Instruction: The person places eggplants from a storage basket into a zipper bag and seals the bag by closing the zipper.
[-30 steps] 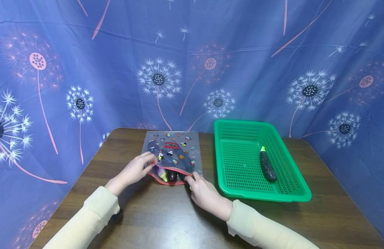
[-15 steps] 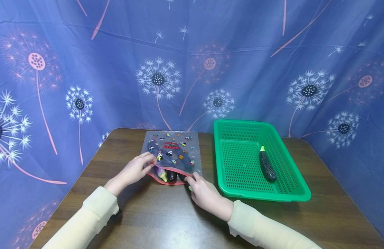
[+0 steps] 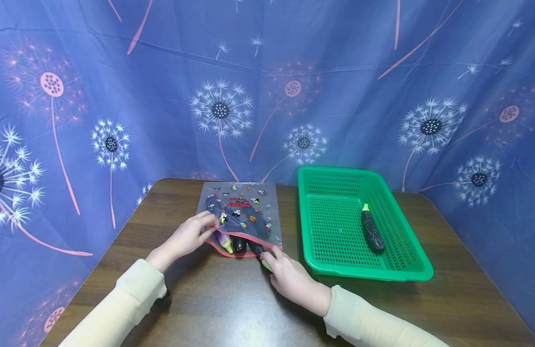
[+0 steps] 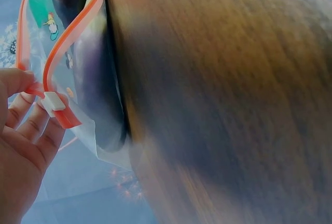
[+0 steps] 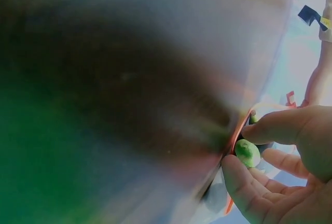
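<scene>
A clear cartoon-print zip bag [image 3: 270, 202] with a red-orange rim lies on the table, its mouth parted toward me. My left hand [image 3: 185, 241] pinches the rim's left corner, beside a white slider [image 4: 54, 101]. A purple eggplant [image 3: 224, 241] with a pale green end and a dark eggplant [image 3: 239, 245] show in the mouth; the printed film partly hides them. At the right of the mouth, another dark eggplant [image 3: 255, 248] reaches partway inside. My right hand [image 3: 295, 280] holds this one near its green stem end [image 5: 247, 153], thumb and fingers on either side.
A green perforated basket [image 3: 367, 273] stands right of the bag, near the right forearm. One dark eggplant [image 3: 372, 231] in net-like wrapping lies inside it. Behind the wooden table [image 3: 232, 303] hangs a blue dandelion-print cloth [image 3: 163, 96].
My right hand has drawn back slightly to the right and toward me, uncovering more of the eggplant it holds and the bag's right corner. The left hand keeps its place on the rim.
</scene>
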Tool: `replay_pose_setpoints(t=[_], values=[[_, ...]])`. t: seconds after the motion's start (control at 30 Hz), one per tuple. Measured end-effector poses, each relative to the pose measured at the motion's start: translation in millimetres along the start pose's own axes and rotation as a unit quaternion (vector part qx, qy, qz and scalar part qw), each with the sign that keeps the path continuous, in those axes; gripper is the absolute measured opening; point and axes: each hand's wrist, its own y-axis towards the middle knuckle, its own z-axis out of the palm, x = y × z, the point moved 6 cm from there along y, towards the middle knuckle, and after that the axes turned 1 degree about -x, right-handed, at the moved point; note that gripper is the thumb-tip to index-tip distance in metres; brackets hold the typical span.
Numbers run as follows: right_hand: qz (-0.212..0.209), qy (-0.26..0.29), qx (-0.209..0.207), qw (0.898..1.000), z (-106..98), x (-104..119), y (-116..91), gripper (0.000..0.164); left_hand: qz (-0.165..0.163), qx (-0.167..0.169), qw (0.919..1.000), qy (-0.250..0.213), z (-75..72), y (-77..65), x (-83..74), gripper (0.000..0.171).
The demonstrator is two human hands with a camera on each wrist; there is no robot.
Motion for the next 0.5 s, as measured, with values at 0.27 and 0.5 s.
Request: replay_pose_setpoints(t=[0.27,0.5], values=[[-0.009,0.003,-0.007,1.000,3.3,-0.3,1.1,0.045,-0.004,-0.001,1.0000,-0.002,0.4,-0.3,1.1,0.016],[-0.012,0.007,-0.011,1.000,4.0,-0.5,6.4,0.043,-0.008,0.000,1.0000,-0.004,0.1,-0.8,1.3,0.017]])
